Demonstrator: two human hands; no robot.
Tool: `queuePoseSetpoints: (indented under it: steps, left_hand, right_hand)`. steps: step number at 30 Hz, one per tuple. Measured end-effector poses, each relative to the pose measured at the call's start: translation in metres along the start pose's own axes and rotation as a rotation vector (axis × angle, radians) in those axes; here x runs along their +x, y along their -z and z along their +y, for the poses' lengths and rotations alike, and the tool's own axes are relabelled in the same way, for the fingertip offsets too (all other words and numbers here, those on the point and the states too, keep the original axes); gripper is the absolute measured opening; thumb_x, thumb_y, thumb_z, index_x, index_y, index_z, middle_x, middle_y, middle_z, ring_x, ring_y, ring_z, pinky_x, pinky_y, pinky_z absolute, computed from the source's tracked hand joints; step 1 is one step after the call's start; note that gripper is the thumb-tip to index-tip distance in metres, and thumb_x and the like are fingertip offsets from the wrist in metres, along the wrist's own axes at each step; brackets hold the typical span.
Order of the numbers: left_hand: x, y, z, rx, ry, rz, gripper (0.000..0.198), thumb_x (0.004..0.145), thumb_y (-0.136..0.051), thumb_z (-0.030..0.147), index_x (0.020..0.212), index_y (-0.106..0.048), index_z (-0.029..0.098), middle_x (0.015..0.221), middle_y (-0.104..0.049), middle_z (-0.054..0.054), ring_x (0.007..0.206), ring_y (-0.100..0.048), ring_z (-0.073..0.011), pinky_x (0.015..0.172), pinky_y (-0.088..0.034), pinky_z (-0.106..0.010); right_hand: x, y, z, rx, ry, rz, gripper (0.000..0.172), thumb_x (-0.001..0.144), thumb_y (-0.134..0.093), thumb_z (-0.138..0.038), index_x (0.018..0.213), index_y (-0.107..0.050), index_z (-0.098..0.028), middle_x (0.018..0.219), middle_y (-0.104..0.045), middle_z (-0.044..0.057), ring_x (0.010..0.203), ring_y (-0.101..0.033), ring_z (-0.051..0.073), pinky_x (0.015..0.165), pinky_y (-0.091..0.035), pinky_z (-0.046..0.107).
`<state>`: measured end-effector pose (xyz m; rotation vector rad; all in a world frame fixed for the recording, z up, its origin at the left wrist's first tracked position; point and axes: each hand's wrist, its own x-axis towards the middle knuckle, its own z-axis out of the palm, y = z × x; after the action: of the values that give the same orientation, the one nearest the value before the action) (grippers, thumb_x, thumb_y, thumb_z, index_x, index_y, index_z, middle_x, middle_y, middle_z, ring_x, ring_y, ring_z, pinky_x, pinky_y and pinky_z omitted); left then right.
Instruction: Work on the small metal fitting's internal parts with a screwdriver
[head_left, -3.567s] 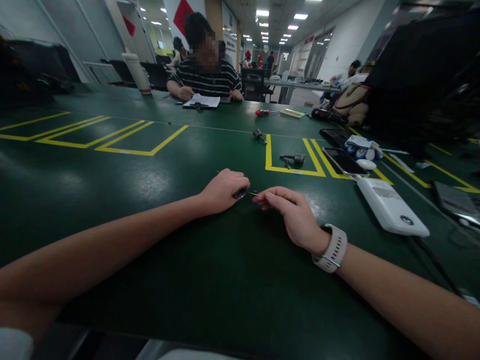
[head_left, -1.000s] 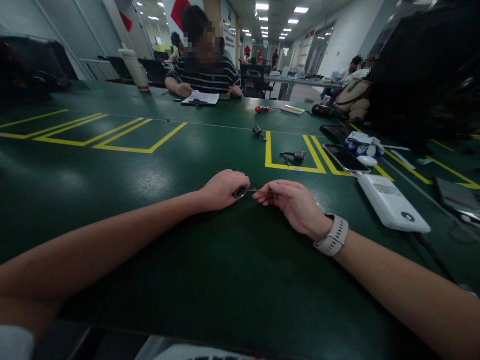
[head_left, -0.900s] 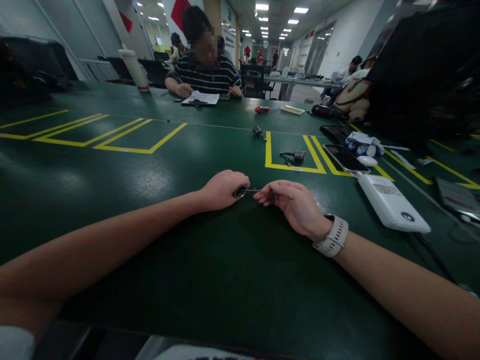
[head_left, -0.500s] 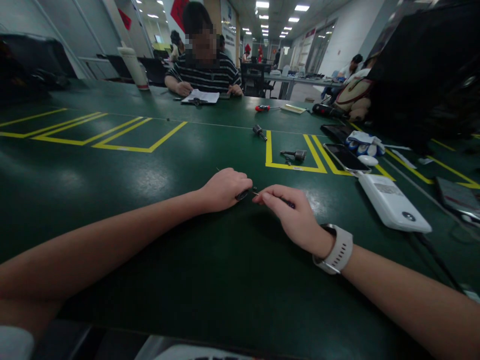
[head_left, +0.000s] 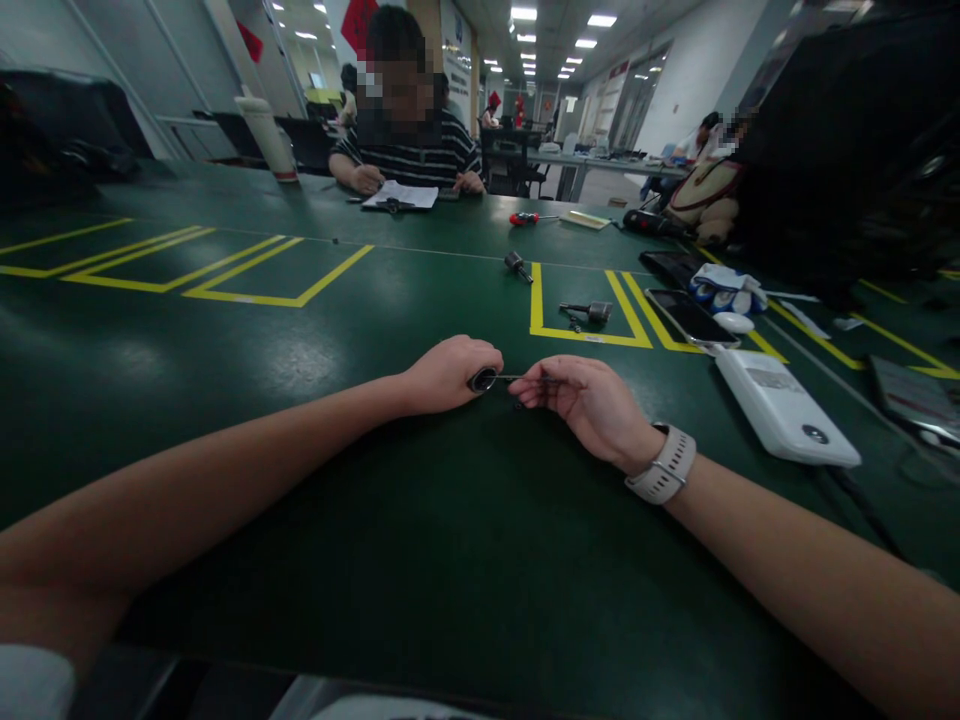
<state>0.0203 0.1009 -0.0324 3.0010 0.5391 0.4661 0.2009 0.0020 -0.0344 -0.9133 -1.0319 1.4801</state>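
Note:
My left hand (head_left: pixel 451 373) is closed around a dark hole saw (head_left: pixel 483 380), its round rim turned toward my right hand. Most of the piece is hidden in the fist. My right hand (head_left: pixel 585 400) pinches a thin metal rod (head_left: pixel 507 378) between thumb and fingers, palm partly turned up. The rod's near end lies at the hole saw's rim; whether it goes inside, I cannot tell. A small dark ring-like bit (head_left: pixel 518 406) lies on the table just below the right fingertips.
Two more hole saws (head_left: pixel 597 313) (head_left: pixel 514 262) lie by the yellow tape, small parts (head_left: pixel 575 325) beside one. To the right are a white power bank (head_left: pixel 784 405), a phone (head_left: pixel 691 316) and gloves (head_left: pixel 726 288). A red screwdriver (head_left: pixel 525 219) lies farther back. A person (head_left: pixel 420 155) writes opposite.
My right hand has rolled so its palm shows more, and the rod now lines up with the hole saw's rim. The left hand has turned the rim slightly more into view.

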Motion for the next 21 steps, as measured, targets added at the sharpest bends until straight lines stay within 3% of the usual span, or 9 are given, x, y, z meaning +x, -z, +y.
queuePoseSetpoints:
  steps: [10, 17, 21]
  left_hand:
    - [0.001, 0.001, 0.003, 0.151, 0.196, -0.025, 0.009, 0.075, -0.047, 0.014, 0.078, -0.056, 0.015, 0.074, -0.060, -0.003, 0.070, -0.055, -0.0169, 0.064, -0.039, -0.028]
    - [0.001, 0.005, 0.015, 0.422, 0.081, -0.038, 0.016, 0.080, -0.043, 0.016, 0.077, -0.059, 0.015, 0.068, -0.058, -0.005, 0.064, -0.054, -0.0188, 0.059, -0.035, -0.031]
    - [0.002, 0.007, 0.018, 0.439, 0.100, -0.053, 0.016, 0.079, -0.044, 0.017, 0.077, -0.060, 0.015, 0.067, -0.059, -0.005, 0.064, -0.054, -0.0195, 0.059, -0.035, -0.031]
  right_hand:
    - [-0.004, -0.006, 0.001, 0.002, 0.124, 0.122, 0.017, 0.076, -0.051, -0.020, 0.068, -0.064, -0.015, 0.067, -0.068, 0.004, 0.064, -0.059, 0.014, 0.063, -0.044, 0.028]
    - [-0.004, -0.005, 0.004, -0.109, 0.295, 0.334, 0.017, 0.075, -0.052, -0.020, 0.062, -0.062, -0.018, 0.062, -0.063, 0.001, 0.064, -0.058, 0.014, 0.060, -0.042, 0.028]
    - [-0.005, -0.004, 0.004, -0.196, 0.319, 0.315, 0.018, 0.078, -0.052, -0.022, 0.063, -0.062, -0.018, 0.066, -0.063, 0.000, 0.067, -0.058, 0.014, 0.063, -0.043, 0.030]
